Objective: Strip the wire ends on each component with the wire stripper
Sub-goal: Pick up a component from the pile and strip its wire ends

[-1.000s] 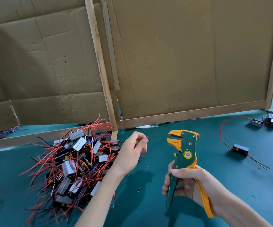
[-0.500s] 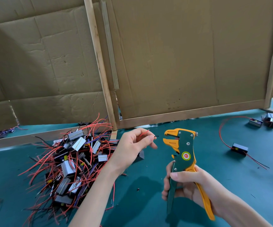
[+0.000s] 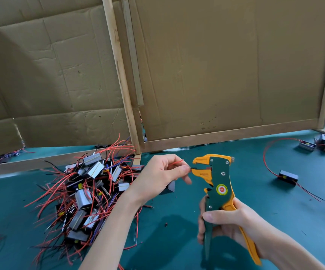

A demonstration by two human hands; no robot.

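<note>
My right hand grips the handles of a green and orange wire stripper, held upright with its open orange jaws facing left. My left hand pinches thin wires between thumb and fingers: a black wire end pokes into the jaws, and a red wire end sticks up above the fingers. A dark component hangs partly hidden below that hand.
A heap of small metal-cased components with red and black wires lies on the green table at left. Single components with red wires lie at right, more far right. Cardboard panels in wooden frames stand behind.
My left hand has moved right with the wires, bringing the black end from near the heap into the stripper's jaws. The stripper has stayed almost still.
</note>
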